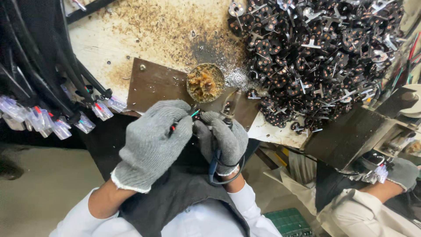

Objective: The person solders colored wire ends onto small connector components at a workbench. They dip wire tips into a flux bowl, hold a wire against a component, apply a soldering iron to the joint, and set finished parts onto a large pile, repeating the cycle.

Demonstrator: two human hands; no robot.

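Stained bench [144, 35]; knit-gloved left hand [151, 142] pinches thin wires [182, 122], right hand [221, 138] grips soldering iron [229, 115].

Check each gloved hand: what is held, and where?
Left hand pinches thin red and green wires near their ends; right hand grips a soldering iron by its handle.

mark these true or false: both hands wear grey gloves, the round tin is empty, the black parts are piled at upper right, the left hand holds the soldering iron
1. Both the left hand and right hand wear grey knit gloves. True.
2. The round tin is empty. False: it holds brownish, crusty material.
3. The black parts are piled at upper right. True.
4. The left hand holds the soldering iron. False: the right hand grips it; the left pinches thin coloured wires.
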